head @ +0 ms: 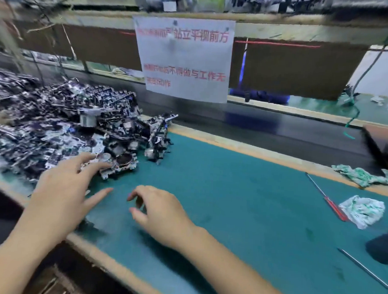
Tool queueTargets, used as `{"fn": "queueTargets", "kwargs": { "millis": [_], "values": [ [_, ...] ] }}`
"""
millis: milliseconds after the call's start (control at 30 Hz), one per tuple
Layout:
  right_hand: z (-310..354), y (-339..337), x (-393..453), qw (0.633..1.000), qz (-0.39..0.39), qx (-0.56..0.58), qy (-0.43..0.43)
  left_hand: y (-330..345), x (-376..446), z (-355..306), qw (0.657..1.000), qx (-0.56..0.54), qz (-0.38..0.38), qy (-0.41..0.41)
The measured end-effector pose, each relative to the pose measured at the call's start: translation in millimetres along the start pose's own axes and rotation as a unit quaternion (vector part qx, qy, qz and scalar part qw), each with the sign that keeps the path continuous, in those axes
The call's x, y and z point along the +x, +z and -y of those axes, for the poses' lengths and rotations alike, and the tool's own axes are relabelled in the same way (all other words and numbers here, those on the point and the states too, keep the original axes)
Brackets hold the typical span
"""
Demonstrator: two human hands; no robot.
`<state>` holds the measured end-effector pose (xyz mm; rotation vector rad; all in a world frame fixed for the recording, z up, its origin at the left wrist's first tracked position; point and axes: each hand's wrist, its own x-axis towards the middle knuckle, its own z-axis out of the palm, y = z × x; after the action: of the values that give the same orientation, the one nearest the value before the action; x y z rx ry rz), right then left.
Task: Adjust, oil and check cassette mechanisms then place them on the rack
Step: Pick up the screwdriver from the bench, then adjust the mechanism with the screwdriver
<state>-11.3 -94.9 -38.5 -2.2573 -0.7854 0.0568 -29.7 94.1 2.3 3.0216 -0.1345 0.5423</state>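
A big heap of metal cassette mechanisms (57, 120) covers the left part of the green bench mat (241, 203). One mechanism (122, 163) lies at the heap's near edge. My left hand (64, 186) stretches toward it with spread, straight fingers, the fingertips touching its left side. My right hand (158, 209) hovers low over the mat to the right of the left hand, fingers loosely curled, holding nothing. Another mechanism (158, 136) stands tilted at the heap's right end.
A red-handled screwdriver (327, 197) lies at the right, beside a crumpled white-green rag (362, 211). A second rag (361, 174) sits near the mat's far edge. A metal rod (364, 269) lies at the lower right. A dark conveyor belt (277, 125) runs behind, under a paper notice (183, 58).
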Motion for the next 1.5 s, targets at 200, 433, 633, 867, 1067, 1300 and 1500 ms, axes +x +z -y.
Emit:
{"fn": "queueTargets", "kwargs": {
  "millis": [200, 433, 633, 867, 1067, 1300, 1500],
  "values": [
    [51, 28, 52, 0.999, 0.008, 0.034, -0.018, -25, -14, 79, 0.986, -0.133, 0.084, 0.050],
    [67, 39, 71, 1.000, -0.012, -0.001, -0.028, -14, -3, 121, 0.977, -0.093, 0.162, 0.105],
    [53, 19, 40, 0.999, -0.029, 0.036, -0.028, -21, 6, 80, 0.971, -0.033, 0.130, 0.196],
    [-2, -58, -60, 0.991, -0.125, 0.036, 0.010, -18, 24, -52, 0.939, -0.083, 0.196, 0.270],
    [-47, -116, -165, 0.954, -0.287, -0.018, 0.081, -7, 40, -193, 0.908, -0.105, 0.144, 0.380],
    [-90, -162, -272, 0.900, -0.331, -0.265, 0.104, 32, -7, -317, 0.850, -0.069, -0.133, 0.505],
    [-103, -137, -324, 0.909, -0.271, -0.288, 0.127, 69, -31, -317, 0.785, -0.161, -0.123, 0.586]
  ]
}}
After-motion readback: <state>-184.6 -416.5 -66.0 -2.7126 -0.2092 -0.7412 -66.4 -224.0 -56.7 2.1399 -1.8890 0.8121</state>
